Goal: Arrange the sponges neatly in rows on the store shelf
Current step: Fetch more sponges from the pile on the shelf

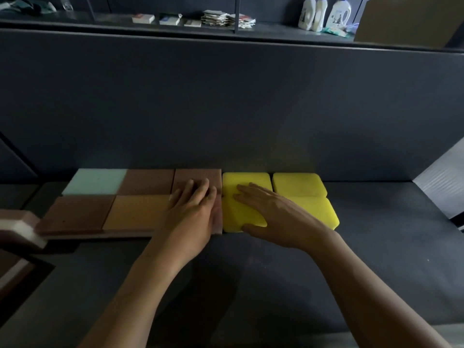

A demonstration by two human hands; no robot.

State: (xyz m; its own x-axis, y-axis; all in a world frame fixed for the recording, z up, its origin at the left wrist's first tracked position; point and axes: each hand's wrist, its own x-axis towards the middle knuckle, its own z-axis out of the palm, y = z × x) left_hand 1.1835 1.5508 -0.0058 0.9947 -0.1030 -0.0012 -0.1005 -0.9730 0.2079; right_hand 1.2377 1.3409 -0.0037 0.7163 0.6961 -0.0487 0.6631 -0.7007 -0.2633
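Observation:
Square sponges lie in two rows against the shelf's back wall. The back row runs from a mint green sponge [96,180] through a brown sponge [148,181] and a reddish-brown sponge [195,175] to two yellow sponges [244,179] [297,184]. The front row holds a dark brown sponge [75,213], an orange sponge [138,212] and more yellow sponges [237,218] [319,209]. My left hand [193,209] rests flat on the reddish-brown sponges. My right hand [271,214] lies flat across the left yellow sponges, fingers straight, thumb at the front edge.
The dark shelf surface [376,234] extends to the right and in front of the rows. A stack of brown and white sponges [20,227] sits at the left edge. The upper shelf holds detergent bottles [316,13], a cardboard box [406,18] and small packets [226,18].

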